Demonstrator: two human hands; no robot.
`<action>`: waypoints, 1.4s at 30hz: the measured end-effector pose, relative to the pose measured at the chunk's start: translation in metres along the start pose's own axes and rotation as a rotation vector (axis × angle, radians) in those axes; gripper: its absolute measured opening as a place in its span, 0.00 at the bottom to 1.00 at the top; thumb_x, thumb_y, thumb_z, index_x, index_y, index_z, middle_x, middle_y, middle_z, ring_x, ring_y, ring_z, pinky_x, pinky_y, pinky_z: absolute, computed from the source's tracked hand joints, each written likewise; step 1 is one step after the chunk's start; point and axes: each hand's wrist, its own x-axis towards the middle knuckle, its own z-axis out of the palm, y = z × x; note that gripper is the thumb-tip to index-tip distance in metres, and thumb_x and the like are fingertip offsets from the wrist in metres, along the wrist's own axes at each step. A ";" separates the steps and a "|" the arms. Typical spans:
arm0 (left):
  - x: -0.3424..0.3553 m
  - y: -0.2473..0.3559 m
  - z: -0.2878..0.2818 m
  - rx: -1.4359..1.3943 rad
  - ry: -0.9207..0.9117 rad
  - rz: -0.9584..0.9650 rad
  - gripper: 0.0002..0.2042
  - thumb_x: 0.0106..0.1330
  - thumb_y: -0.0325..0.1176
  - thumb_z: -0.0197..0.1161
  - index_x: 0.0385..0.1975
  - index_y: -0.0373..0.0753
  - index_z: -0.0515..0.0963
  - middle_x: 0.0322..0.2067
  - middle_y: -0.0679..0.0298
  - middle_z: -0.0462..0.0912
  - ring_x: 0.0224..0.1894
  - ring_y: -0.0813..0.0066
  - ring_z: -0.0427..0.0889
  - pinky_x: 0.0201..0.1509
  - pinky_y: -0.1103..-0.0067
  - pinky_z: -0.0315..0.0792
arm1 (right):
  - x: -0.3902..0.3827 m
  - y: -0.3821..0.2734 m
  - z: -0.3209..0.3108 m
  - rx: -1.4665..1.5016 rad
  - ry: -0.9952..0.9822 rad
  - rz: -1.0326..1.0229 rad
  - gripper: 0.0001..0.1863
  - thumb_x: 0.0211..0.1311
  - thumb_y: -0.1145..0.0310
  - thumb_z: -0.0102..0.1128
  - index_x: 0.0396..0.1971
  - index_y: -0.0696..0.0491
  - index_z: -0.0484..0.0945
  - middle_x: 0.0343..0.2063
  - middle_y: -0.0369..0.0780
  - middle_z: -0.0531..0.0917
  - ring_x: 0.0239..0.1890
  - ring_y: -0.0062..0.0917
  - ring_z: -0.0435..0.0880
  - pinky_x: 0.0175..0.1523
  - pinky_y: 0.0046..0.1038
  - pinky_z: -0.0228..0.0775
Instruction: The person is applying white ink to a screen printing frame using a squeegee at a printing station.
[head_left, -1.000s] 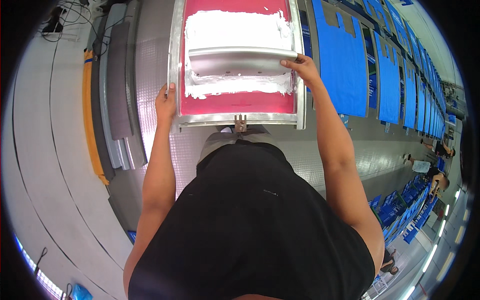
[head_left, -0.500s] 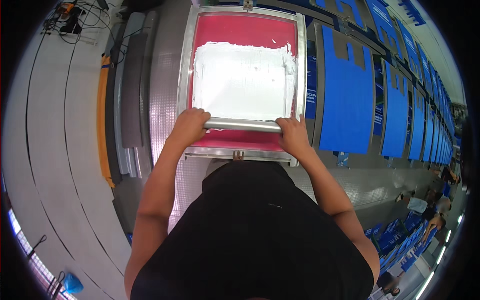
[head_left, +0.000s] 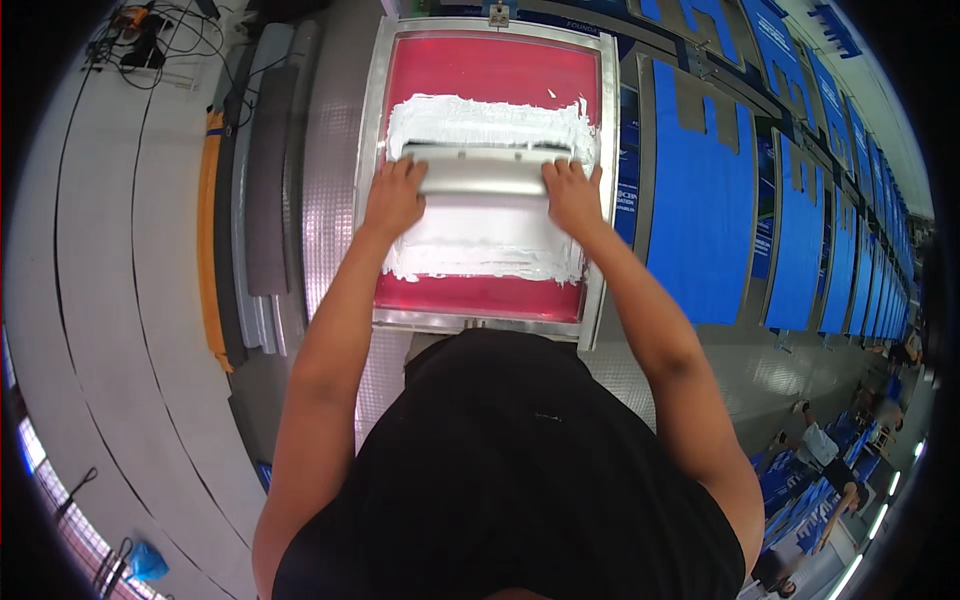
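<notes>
Both hands now grip the squeegee (head_left: 483,172) at its two ends, the left hand (head_left: 393,196) on the left end and the right hand (head_left: 573,196) on the right; one second earlier the left hand rests on the frame's (head_left: 370,170) left edge. The squeegee stands farther up the red screen (head_left: 490,75) than half a second ago. The white ink (head_left: 485,122) is now piled beyond the blade, with a thinner smear left nearer the person.

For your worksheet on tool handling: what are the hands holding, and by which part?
Both hands, left hand and right hand, grip a metal squeegee, one at each end.
</notes>
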 end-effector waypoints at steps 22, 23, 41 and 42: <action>-0.153 0.068 -0.040 -0.185 -0.058 -0.061 0.18 0.37 0.25 0.64 0.34 0.37 0.77 0.36 0.58 0.79 0.42 0.57 0.77 0.49 0.66 0.69 | -0.152 -0.066 -0.036 0.234 -0.062 0.123 0.19 0.37 0.77 0.60 0.36 0.49 0.79 0.35 0.37 0.83 0.43 0.33 0.79 0.63 0.55 0.55; -0.147 0.063 -0.038 -0.186 -0.084 -0.051 0.19 0.37 0.25 0.65 0.35 0.37 0.77 0.38 0.58 0.80 0.44 0.58 0.77 0.50 0.66 0.69 | -0.143 -0.062 -0.033 0.246 -0.039 0.129 0.17 0.38 0.77 0.58 0.35 0.50 0.78 0.33 0.38 0.82 0.42 0.34 0.79 0.62 0.54 0.55; -0.125 0.049 -0.045 -0.141 -0.163 -0.017 0.21 0.36 0.25 0.66 0.37 0.39 0.78 0.36 0.60 0.80 0.41 0.60 0.77 0.52 0.63 0.67 | -0.133 -0.052 -0.047 0.194 -0.179 0.108 0.15 0.45 0.74 0.56 0.36 0.49 0.81 0.31 0.41 0.83 0.38 0.34 0.80 0.65 0.56 0.52; -0.127 0.055 -0.040 -0.194 -0.113 -0.017 0.20 0.36 0.24 0.66 0.36 0.39 0.78 0.35 0.61 0.80 0.41 0.61 0.78 0.53 0.64 0.66 | -0.131 -0.050 -0.036 0.197 -0.178 0.107 0.15 0.45 0.74 0.56 0.36 0.49 0.81 0.31 0.41 0.83 0.38 0.34 0.80 0.65 0.56 0.52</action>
